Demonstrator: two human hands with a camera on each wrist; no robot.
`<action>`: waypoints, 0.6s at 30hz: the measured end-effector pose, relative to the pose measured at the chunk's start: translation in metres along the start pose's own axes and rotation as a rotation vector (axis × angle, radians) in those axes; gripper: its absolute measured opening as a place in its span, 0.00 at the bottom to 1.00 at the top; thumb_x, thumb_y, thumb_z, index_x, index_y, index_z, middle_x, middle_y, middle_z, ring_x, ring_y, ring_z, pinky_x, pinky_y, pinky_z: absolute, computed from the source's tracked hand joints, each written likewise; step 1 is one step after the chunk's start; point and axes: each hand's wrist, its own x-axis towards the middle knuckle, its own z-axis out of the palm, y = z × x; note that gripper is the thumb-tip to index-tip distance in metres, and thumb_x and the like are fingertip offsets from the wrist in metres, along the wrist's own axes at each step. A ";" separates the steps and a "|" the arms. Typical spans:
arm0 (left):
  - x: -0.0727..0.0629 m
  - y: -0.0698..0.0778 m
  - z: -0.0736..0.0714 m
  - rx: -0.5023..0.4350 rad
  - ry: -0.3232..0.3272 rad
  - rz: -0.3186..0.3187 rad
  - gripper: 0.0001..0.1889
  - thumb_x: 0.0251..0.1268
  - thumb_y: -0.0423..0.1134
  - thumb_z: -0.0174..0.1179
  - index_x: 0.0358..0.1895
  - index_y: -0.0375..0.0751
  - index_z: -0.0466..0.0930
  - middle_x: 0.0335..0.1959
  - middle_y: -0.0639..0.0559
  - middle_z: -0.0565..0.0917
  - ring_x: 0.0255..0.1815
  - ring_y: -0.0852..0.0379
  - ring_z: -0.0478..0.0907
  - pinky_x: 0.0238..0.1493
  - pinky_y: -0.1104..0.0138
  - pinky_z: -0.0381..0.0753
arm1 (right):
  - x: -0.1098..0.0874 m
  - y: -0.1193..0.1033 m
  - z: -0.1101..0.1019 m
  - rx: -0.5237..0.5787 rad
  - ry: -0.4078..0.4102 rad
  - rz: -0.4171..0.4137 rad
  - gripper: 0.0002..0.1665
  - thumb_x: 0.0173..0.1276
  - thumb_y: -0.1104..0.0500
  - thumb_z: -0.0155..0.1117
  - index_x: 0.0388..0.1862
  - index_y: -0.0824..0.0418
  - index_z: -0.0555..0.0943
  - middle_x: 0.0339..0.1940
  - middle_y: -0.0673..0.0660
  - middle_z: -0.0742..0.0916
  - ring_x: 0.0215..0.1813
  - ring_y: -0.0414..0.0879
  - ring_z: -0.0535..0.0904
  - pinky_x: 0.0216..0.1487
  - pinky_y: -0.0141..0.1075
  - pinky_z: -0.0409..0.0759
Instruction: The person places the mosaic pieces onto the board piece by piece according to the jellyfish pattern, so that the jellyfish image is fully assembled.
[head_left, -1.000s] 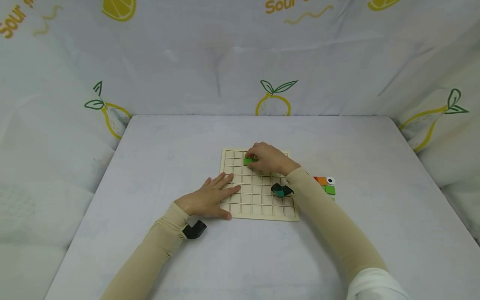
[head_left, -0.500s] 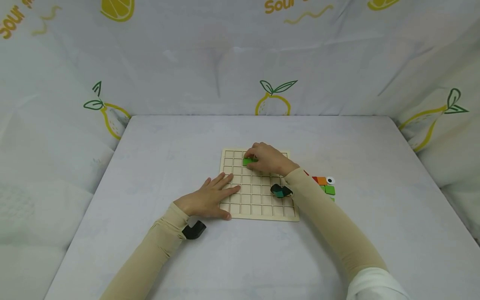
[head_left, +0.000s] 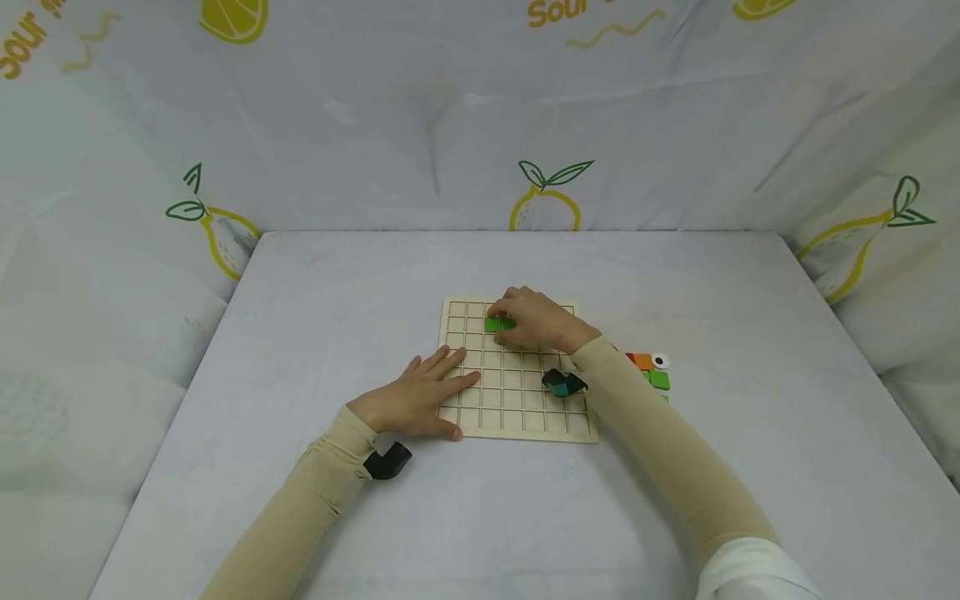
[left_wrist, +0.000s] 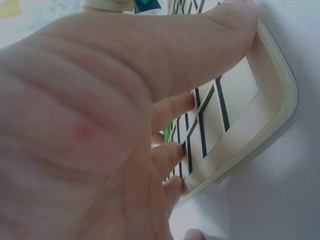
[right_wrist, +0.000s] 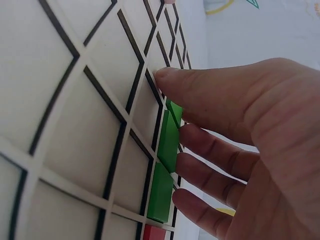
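Observation:
A pale wooden grid board [head_left: 492, 433] lies on the table. My left hand [head_left: 416, 402] rests flat on its left edge, fingers spread; the left wrist view shows the thumb [left_wrist: 210, 42] along the board's rim. Near the far edge my right hand [head_left: 536, 321] curls over the grid, thumb and forefinger around a green tile [head_left: 492, 324]. Another green tile [head_left: 509, 323] sits beside it, partly under the fingers. The right wrist view has green tiles [right_wrist: 169, 142] in a row in their cells, the other fingertips right at them, and a red tile [right_wrist: 154, 233] at the row's end.
Right of the board, partly behind the right forearm [head_left: 660, 442], lie loose pieces: an orange tile [head_left: 642, 361], a white disc with a black dot [head_left: 660, 361] and green tiles [head_left: 659, 380]. A lemon-print cloth [head_left: 420, 125] hangs behind the table.
The right hand has shifted very slightly toward the near side, and slightly more of the second green tile shows beside the first. The left hand stays in place on the board.

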 end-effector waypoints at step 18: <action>-0.001 0.001 0.000 0.003 -0.001 -0.008 0.46 0.65 0.53 0.67 0.82 0.50 0.53 0.86 0.45 0.37 0.86 0.42 0.29 0.83 0.38 0.36 | -0.048 0.023 -0.023 0.278 0.069 0.035 0.24 0.77 0.52 0.58 0.66 0.61 0.78 0.60 0.57 0.82 0.61 0.53 0.76 0.64 0.50 0.78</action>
